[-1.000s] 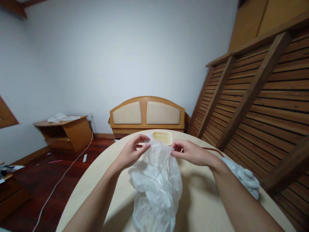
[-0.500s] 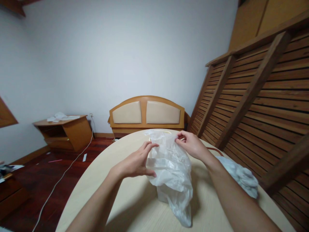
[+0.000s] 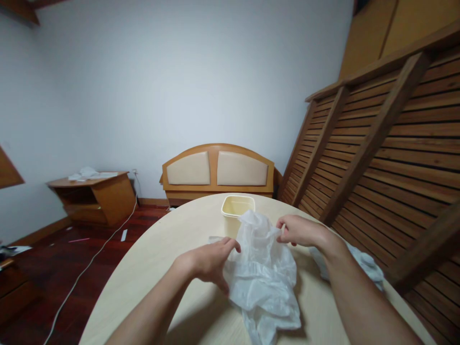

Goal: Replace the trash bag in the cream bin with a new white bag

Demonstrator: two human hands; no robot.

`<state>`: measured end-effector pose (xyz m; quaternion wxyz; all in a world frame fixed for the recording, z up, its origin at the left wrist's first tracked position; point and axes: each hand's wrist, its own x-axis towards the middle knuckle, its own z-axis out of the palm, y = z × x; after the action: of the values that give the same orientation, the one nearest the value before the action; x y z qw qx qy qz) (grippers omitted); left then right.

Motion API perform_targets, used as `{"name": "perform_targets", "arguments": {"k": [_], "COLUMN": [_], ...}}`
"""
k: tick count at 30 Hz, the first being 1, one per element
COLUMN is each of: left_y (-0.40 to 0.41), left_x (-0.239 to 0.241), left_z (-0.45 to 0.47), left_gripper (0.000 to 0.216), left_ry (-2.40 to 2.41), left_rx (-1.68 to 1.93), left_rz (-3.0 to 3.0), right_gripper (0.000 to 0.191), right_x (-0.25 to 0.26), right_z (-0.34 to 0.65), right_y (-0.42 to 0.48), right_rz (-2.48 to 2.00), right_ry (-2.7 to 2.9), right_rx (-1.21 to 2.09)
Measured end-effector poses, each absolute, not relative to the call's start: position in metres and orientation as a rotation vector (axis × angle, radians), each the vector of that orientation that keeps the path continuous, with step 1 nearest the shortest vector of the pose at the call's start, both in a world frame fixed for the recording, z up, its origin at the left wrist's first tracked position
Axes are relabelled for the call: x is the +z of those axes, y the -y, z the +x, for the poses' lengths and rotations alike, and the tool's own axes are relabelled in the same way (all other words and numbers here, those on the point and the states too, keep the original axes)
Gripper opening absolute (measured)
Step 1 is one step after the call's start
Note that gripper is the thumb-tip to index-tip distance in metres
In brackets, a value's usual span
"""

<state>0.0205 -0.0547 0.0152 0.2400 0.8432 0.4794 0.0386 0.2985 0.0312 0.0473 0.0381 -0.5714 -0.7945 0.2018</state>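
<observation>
A thin, milky-white plastic bag (image 3: 264,280), translucent and heavily crumpled, lies in the near middle of the round table (image 3: 151,268), directly between the two hands. Its upper end bunches into a loose peak, while its lower part spreads in soft folds and glossy creases toward the wearer.

The left hand (image 3: 212,261) comes in from the lower left, at the bag's left side. Its thumb points down and its fingers reach forward, with a wide gap between them along the edge of the film. The right hand (image 3: 298,230) reaches in from the right, its wrist bent inward. Its fingers are curled and narrow at the bag's upper right edge; whether film is pinched between them I cannot tell.

Just beyond the bag stands an upright, open-topped, pale yellow plastic container (image 3: 230,221) with rounded corners; the bag's peak covers the right part of its front. A small pale flat piece (image 3: 214,239) shows by the left fingers. A light-coloured crumpled cloth (image 3: 370,266) lies near the table's right edge, partly hidden by the right forearm. Past the table is a wooden headboard (image 3: 213,165) with two cream panels, and a slatted wooden frame (image 3: 377,158) leans on the right.
</observation>
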Motion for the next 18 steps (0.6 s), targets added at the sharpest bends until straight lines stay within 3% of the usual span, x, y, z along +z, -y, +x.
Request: {"name": "perform_targets", "arguments": {"k": [3,6,12,18], "left_y": [0.054,0.053,0.055,0.067], "left_x": [0.009,0.007,0.022,0.053], "left_z": [0.021,0.021,0.019,0.008], "left_gripper": [0.099,0.095,0.043,0.018], "left_ry": [-1.324,-1.377,-1.446,-1.303], "left_rx": [-0.004,-0.071,0.059,0.621], "left_rz": [2.309,2.33,2.379,2.334], "right_gripper": [0.032,0.03,0.005,0.018], "right_x": [0.046,0.047,0.069,0.093], "right_z": [0.306,0.311,0.297,0.274], "right_y": [-0.036,-0.037,-0.012,0.023], "right_rz": [-1.722,-1.568,-1.109,-0.844], "right_ry": [2.418,2.429,2.441,2.431], "right_rx": [0.544,0.451,0.425,0.574]}}
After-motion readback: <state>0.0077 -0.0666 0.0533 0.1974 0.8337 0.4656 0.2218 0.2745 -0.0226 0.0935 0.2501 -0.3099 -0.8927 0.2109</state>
